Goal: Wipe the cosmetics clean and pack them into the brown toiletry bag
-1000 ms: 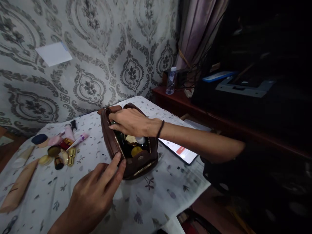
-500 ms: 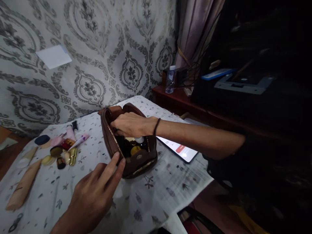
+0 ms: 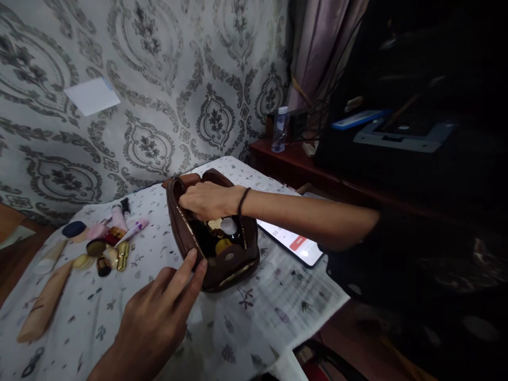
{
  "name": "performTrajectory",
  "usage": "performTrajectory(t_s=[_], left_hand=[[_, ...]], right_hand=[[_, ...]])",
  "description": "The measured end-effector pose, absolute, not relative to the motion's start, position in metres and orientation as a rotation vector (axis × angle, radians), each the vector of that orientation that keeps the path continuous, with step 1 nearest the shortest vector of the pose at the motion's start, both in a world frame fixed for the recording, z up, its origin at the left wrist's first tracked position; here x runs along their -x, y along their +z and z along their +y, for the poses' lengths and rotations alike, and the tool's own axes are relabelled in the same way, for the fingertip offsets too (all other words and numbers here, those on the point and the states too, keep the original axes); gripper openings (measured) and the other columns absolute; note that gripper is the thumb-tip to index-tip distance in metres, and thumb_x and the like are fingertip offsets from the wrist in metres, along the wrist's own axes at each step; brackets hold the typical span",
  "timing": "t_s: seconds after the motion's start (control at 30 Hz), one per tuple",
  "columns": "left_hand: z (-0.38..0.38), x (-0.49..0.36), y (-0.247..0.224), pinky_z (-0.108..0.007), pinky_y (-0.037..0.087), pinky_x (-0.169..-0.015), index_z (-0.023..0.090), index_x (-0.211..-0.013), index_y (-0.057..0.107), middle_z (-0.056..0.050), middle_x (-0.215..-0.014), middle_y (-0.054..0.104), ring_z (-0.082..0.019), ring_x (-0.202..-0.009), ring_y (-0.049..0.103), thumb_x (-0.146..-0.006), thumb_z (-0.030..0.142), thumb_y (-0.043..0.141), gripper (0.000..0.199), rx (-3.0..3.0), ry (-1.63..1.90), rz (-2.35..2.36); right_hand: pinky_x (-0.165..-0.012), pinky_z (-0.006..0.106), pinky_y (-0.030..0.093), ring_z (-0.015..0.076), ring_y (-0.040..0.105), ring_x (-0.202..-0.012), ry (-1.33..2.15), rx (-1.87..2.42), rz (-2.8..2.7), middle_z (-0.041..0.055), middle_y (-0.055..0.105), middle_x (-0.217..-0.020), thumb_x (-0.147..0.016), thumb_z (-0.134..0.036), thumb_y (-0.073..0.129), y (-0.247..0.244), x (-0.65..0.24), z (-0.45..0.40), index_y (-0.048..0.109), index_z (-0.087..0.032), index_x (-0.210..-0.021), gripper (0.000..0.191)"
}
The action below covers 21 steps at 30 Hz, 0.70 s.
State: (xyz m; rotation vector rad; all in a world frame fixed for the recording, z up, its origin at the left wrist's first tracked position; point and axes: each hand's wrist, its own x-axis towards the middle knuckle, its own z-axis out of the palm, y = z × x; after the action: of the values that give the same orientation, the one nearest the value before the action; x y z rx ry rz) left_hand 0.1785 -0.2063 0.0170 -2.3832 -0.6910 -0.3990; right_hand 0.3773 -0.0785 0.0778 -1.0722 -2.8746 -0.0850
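I see an open brown leather bag [image 3: 217, 265] on white leaf-print cloth [image 3: 214, 330]. The left hand [image 3: 153, 315] rests two fingers on its near rim; the right hand [image 3: 206, 201] reaches inside it. Whether either grasps anything, I can't tell.

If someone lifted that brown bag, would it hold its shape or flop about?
The brown bag would probably flex rather than stay rigid, as its sides look like soft leather. It may feel fairly weighty, since several containers sit inside. Tipped, it could spill them, because its top gapes open.
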Motion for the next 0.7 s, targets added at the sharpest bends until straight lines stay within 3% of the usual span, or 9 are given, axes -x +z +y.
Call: performTrajectory(t_s=[0.33, 0.7], left_hand=[[-0.2063, -0.1777, 0.0175, -0.026, 0.05, -0.056, 0.014, -0.132, 0.057, -0.009, -0.135, 0.064, -0.02, -0.09, 0.062, -0.068, -0.004, 0.041, 0.068, 2.386, -0.393, -0.685], [-0.2123, -0.1754, 0.0172, -0.026, 0.055, -0.057, 0.013, -0.133, 0.054, -0.015, -0.143, 0.058, -0.021, -0.091, 0.067, -0.065, -0.004, 0.041, 0.072, 2.426, -0.321, -0.722]], right_hand=[[-0.086, 0.033, 0.046, 0.0245, 0.066, -0.103, 0.094, 1.117, -2.903, 0.0147, 0.071, -0.105, -0.094, -0.018, 0.055, 0.0842, -0.3766, -0.0717, 0.065, -0.007, -0.11, 0.022], [-0.082, 0.026, 0.047, 0.0202, 0.067, -0.098, 0.156, 1.098, -2.849, 0.0139, 0.072, -0.108, -0.093, -0.015, 0.056, 0.0776, -0.3785, -0.0694, 0.066, -0.009, -0.111, 0.022]])
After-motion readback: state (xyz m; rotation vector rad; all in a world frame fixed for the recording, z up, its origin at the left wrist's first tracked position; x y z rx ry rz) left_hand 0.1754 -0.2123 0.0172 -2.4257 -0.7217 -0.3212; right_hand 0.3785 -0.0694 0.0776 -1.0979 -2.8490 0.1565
